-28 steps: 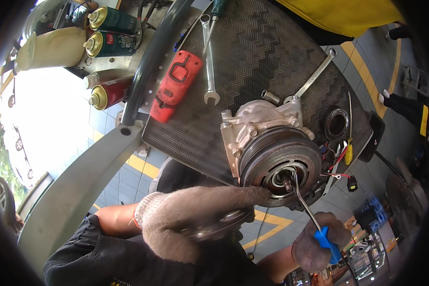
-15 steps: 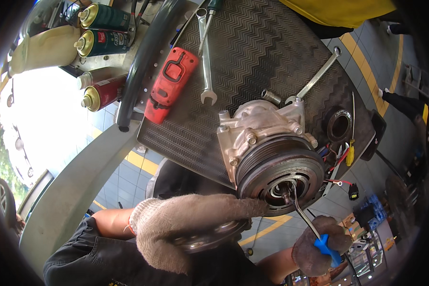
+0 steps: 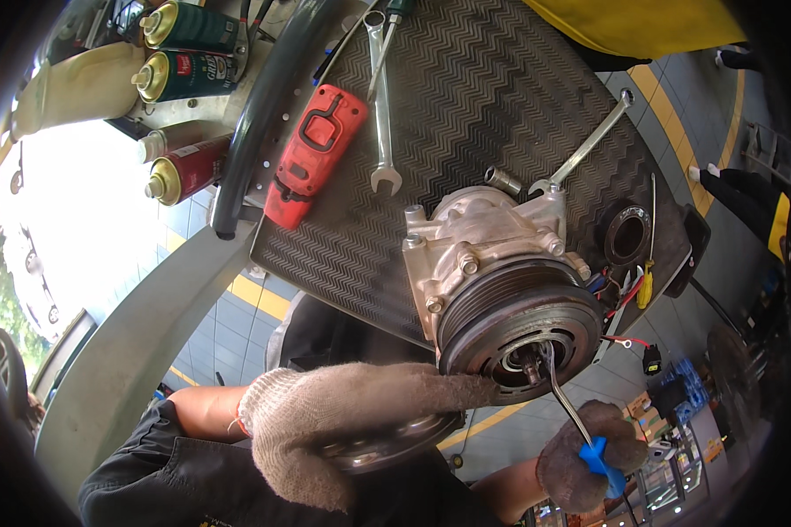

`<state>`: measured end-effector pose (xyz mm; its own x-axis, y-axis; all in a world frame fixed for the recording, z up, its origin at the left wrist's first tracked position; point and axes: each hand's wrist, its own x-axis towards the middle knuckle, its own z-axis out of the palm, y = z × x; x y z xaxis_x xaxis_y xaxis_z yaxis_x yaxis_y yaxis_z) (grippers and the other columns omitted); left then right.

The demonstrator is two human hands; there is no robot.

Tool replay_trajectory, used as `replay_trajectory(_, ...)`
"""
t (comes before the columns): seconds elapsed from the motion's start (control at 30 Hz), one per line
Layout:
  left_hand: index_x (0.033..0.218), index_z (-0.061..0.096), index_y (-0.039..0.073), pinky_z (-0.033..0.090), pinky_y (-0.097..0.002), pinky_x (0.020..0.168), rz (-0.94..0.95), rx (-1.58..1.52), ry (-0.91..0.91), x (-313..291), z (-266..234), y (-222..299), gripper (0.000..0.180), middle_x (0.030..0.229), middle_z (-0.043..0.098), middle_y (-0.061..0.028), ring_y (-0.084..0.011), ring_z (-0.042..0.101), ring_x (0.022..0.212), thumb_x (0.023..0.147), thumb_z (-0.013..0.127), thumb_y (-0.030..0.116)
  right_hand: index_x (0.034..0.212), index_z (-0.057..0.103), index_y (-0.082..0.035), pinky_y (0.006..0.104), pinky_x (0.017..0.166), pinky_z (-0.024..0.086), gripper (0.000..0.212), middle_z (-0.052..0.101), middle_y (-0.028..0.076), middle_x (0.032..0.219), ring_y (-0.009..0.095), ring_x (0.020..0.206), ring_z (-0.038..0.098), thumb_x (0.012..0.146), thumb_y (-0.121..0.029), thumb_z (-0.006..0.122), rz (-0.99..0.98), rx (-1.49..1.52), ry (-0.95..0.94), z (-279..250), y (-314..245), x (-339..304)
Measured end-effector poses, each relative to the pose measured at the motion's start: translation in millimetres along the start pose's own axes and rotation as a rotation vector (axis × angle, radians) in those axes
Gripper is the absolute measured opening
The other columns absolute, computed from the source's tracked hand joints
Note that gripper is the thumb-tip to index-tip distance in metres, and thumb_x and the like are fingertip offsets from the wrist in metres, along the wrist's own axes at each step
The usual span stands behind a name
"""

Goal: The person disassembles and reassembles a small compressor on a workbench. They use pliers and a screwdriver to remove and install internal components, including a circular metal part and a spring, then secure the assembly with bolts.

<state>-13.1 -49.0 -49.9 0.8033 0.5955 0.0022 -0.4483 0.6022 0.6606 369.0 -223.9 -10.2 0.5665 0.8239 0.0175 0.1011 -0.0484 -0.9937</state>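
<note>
A silver car air-conditioning compressor (image 3: 481,227) lies on the rubber-matted bench, its black grooved pulley (image 3: 466,347) toward me. My gloved right hand (image 3: 576,461) is closed round a blue-handled tool (image 3: 564,406) with a slim, bent metal shaft. The shaft's tip sits inside the pulley's centre opening, beside the splined shaft (image 3: 530,371). On the left, my gloved left hand (image 3: 334,413) stretches its fingers to the pulley's lower left rim. Under that hand is a shiny round metal plate (image 3: 387,452), partly covered by the glove, which appears to grip it.
The ribbed black mat (image 3: 475,97) carries a red tool case (image 3: 312,145), two wrenches (image 3: 382,114) (image 3: 587,145), a socket (image 3: 501,181), a dark ring (image 3: 627,230) and a yellow-handled screwdriver (image 3: 646,285). Spray cans (image 3: 185,75) stand far left. A person in yellow (image 3: 633,26) is opposite.
The blue-handled tool and my right hand have shifted slightly, with the shaft still in the pulley's opening. My left hand stays nearly in place. The whole view has moved a little.
</note>
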Motion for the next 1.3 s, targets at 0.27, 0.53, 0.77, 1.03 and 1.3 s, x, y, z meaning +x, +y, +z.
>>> replay_trajectory(0.27, 0.168, 0.042, -0.026, 0.049, -0.0574, 0.129, -0.023, -0.013, 0.038, -4, 2, 0, 0.118, 0.157, 0.063, -0.0414, -0.0539, 0.067, 0.146, 0.085, 0.088, 0.044, 0.085, 0.061, -0.011, 0.0384, 0.072, 0.057, 0.036, 0.069, 0.011, 0.084, 0.025, 0.074, 0.068, 0.102, -0.04, 0.074, 0.032, 0.06, -0.296, 40, -23, 16)
replay_trajectory(0.53, 0.168, 0.044, -0.025, 0.051, -0.056, 0.128, -0.1, -0.065, 0.04, -8, 1, 3, 0.116, 0.161, 0.063, -0.0412, -0.0512, 0.068, 0.149, 0.085, 0.089, 0.042, 0.085, 0.06, -0.013, 0.0444, 0.063, 0.056, 0.046, 0.068, 0.011, 0.08, 0.027, 0.058, 0.062, 0.111, -0.049, 0.071, -0.144, -0.001, -0.295, 33, -8, 20)
replay_trajectory(0.77, 0.166, 0.047, -0.024, 0.053, -0.0545, 0.126, -0.116, 0.028, 0.022, -9, -2, 3, 0.116, 0.162, 0.062, -0.0415, -0.0499, 0.069, 0.148, 0.084, 0.091, 0.045, 0.094, 0.063, -0.01, 0.0423, 0.066, 0.057, 0.042, 0.068, 0.01, 0.082, 0.027, 0.064, 0.064, 0.112, -0.045, 0.074, -0.209, -0.195, -0.12, 59, -12, 10)
replay_trajectory(1.03, 0.168, 0.043, -0.025, 0.049, -0.0568, 0.129, -0.036, -0.061, -0.009, -7, -4, -6, 0.117, 0.164, 0.057, -0.0443, -0.056, 0.061, 0.154, 0.088, 0.089, 0.047, 0.101, 0.066, -0.006, 0.0372, 0.072, 0.058, 0.037, 0.069, 0.01, 0.088, 0.025, 0.074, 0.068, 0.114, -0.04, 0.075, -0.122, 0.11, -0.253, 64, -24, 19)
replay_trajectory(1.3, 0.171, 0.049, -0.015, 0.056, -0.0482, 0.118, -0.219, -0.025, 0.11, -5, 10, 15, 0.105, 0.151, 0.07, -0.0272, -0.039, 0.072, 0.138, 0.091, 0.089, 0.04, 0.093, 0.063, -0.005, 0.0342, 0.07, 0.051, 0.049, 0.063, 0.007, 0.084, 0.02, 0.073, 0.061, 0.117, -0.047, 0.065, -0.317, -0.524, 0.04, 71, -33, 1)
